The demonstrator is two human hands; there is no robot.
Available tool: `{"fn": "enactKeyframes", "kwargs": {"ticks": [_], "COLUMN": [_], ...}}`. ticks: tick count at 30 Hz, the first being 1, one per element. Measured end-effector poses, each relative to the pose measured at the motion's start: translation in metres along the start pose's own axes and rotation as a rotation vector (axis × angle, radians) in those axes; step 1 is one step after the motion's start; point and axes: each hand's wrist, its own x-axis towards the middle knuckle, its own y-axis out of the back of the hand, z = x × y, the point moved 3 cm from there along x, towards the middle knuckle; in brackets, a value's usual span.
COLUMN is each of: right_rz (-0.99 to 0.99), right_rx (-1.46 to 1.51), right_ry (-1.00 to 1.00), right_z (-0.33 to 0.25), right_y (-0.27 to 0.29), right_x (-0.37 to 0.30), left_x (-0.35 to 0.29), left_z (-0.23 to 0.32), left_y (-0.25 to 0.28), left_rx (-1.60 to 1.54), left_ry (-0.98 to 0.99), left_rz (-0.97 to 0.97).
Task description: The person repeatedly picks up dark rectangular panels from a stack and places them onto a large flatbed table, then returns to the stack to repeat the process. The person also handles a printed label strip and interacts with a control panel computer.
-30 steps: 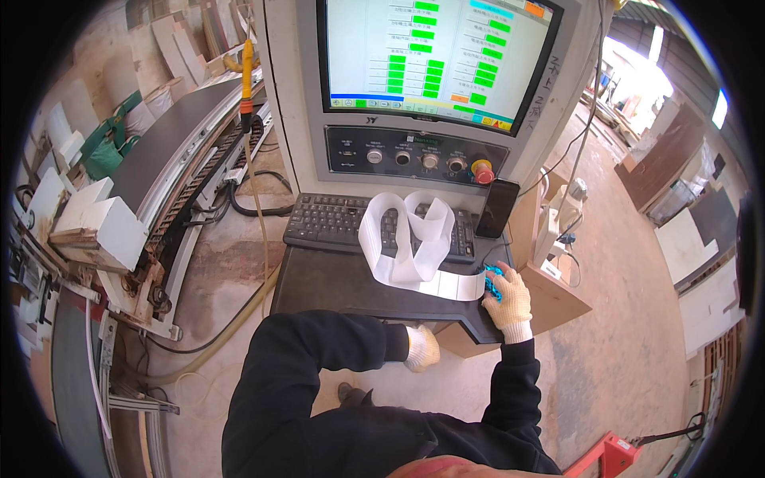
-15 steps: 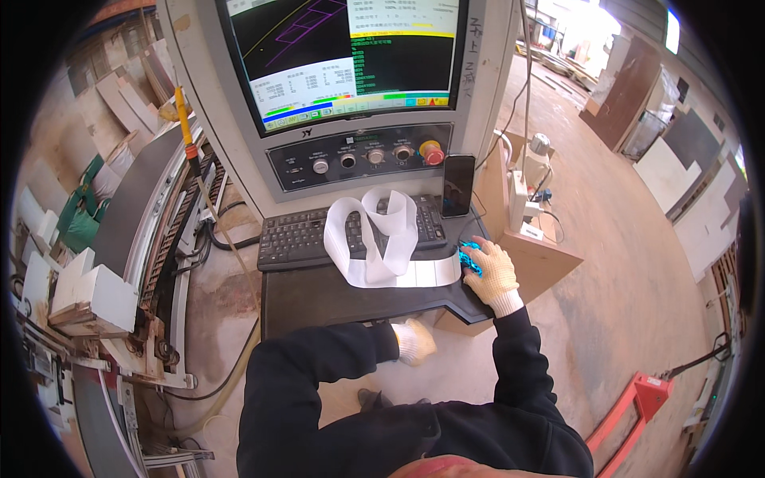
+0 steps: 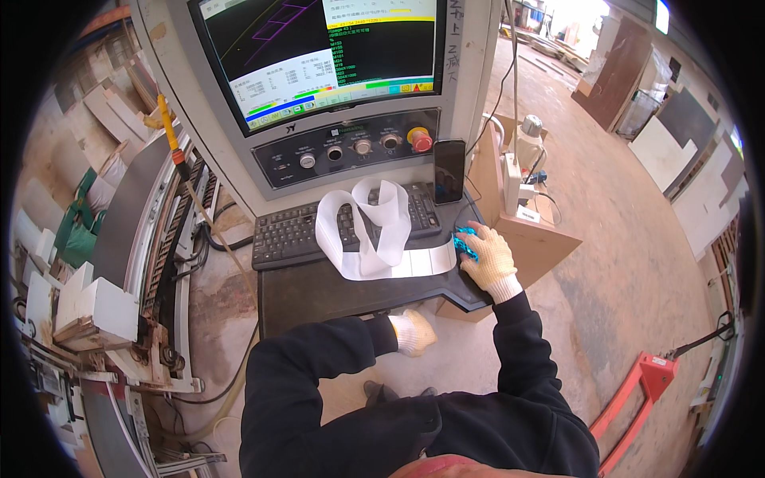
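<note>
My right hand (image 3: 489, 260), in a cream knitted work glove, rests over a bright blue patterned computer mouse (image 3: 464, 244) at the right end of the dark shelf. Its fingers curve round the mouse and cover much of it. In front of the shelf's near edge hangs my left hand (image 3: 413, 333), gloved the same way and curled into a loose fist, with nothing seen in it. A long white strip of blank labels (image 3: 362, 265) lies looped across the black keyboard (image 3: 283, 239), its flat end reaching close to the mouse. Behind the mouse a dark phone (image 3: 449, 171) stands upright.
Above the keyboard are a lit monitor (image 3: 319, 60) and a button panel with a red emergency stop knob (image 3: 419, 139). A machine rail (image 3: 187, 231) runs along the left. A wooden box (image 3: 530, 247) and a red pallet jack (image 3: 655, 374) stand to the right.
The whole view has shifted slightly, so the console sits higher and further left. My right hand stays on the mouse, and my left hand stays curled before the shelf.
</note>
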Motion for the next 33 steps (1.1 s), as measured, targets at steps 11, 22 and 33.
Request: {"fn": "enactKeyframes", "kwargs": {"ticks": [11,22,33], "right_rz": [-0.015,0.04,0.408], "right_rx": [-0.04,0.069,0.323], "right_ry": [0.005,-0.033,-0.035], "right_z": [0.0,0.004,0.016], "right_y": [-0.001,0.005,0.019], "right_x": [0.001,-0.002,-0.011], "left_x": [-0.001,-0.003,-0.001], "left_z": [-0.002,0.001,-0.001], "left_y": [-0.002,0.01,0.001], "left_rx": [0.01,0.032,-0.028], "left_ry": [-0.036,0.003,-0.007], "left_rz": [0.052,-0.03,0.019]}}
